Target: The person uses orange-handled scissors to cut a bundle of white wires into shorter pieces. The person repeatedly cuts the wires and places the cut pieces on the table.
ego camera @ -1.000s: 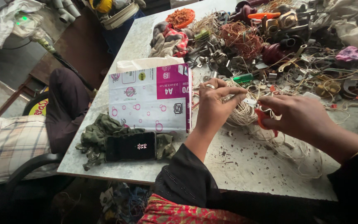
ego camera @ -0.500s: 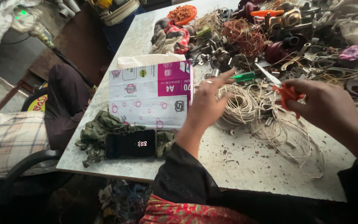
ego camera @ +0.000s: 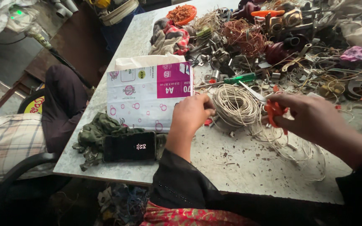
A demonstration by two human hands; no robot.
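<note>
Head view: the left hand [ego camera: 191, 115] sits near the middle of the bench [ego camera: 248, 167], fingers curled in and pressed together at the 9 o'clock edge of the coil of pale wire [ego camera: 234, 105]; they seem to pinch a strand or a small red bit there, though what exactly is between them I cannot tell. The right hand [ego camera: 311, 117] is at 3 o'clock of the coil, fingers closed through the orange handles of the scissors [ego camera: 273, 109], whose blades point up toward 11 o'clock across the coil's rim. Loose loops of the same wire trail from the coil toward 5 o'clock under the right wrist.

As a judgement, to do this well the left hand should keep the strand taut and lifted free of the coil, so the blades meet one strand only and not the wound turns beside it.

At 9 o'clock of the left hand lies a white and magenta paper pack [ego camera: 149, 96]; at 7 o'clock a dark phone [ego camera: 129, 146] rests on a green cloth [ego camera: 95, 134]. At 12 o'clock lie a green-handled screwdriver [ego camera: 239, 78] and a tangle of copper wire [ego camera: 244, 37] among metal scrap.
</note>
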